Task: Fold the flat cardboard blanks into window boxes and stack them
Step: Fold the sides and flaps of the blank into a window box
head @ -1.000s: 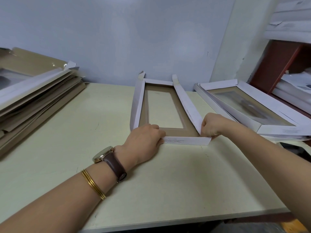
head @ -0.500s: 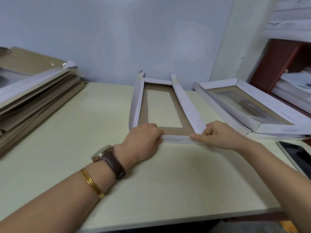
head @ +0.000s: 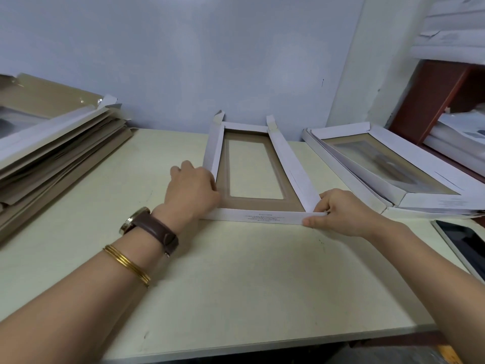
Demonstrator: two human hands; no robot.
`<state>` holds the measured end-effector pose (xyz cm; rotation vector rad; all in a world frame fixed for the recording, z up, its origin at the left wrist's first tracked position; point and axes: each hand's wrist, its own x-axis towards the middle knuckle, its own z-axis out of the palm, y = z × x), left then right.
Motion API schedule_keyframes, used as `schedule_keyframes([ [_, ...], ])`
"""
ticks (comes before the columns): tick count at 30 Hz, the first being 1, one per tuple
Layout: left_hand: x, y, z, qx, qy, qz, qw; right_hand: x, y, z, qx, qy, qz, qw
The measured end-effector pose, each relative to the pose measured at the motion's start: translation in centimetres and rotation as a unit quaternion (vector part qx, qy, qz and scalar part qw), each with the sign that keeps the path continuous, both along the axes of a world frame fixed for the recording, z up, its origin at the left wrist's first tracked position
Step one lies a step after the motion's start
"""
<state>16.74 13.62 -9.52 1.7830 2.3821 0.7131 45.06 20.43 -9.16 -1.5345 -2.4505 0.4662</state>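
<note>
A half-folded box lies in the middle of a pale bench. Its white walls are raised around a brown base with a clear window. The right hand pinches the near-right corner, thumb on the outside of the front wall and fingers behind it, where the long right wall meets it. The left hand covers the near-left corner with bent fingers; whether it grips the wall or only presses on it is hidden. Flat blanks are piled at the left edge of the bench. Finished boxes are stacked to the right, apart from the one in work.

The box looks light and thin: stiff along its creases but springy at the walls, and the long right wall leans outward along its free length. The window film would probably dent or smudge easily. It is best held at the corners and along the wall edges, with both hands, never by the window. Lifting it by one long wall would likely bend it.
</note>
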Motion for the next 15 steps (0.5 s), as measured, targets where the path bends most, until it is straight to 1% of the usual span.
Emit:
schedule_keyframes([
  [2, -0.8, 0.7, 0.1, -0.04, -0.054, 0.008, 0.998, 0.0, 0.0, 0.0, -0.003, 0.001, -0.004, 1.0],
  [4, -1.2, 1.1, -0.1, -0.064, -0.069, 0.013, 0.995, 0.0, 0.1, 0.1, -0.007, -0.003, -0.006, 1.0],
  [6, -1.3, 1.3, -0.4, -0.068, -0.076, 0.022, 0.995, 0.0, 0.2, 0.0, -0.01, -0.006, -0.008, 1.0],
  [11, -1.3, 1.9, -0.4, -0.075, -0.066, 0.036, 0.994, 0.0, 0.4, 0.0, -0.005, -0.02, -0.003, 1.0],
  [15, -1.1, 2.2, -0.4, -0.083, -0.04, 0.04, 0.995, 0.0, 0.5, 0.0, -0.002, -0.032, -0.004, 0.999],
])
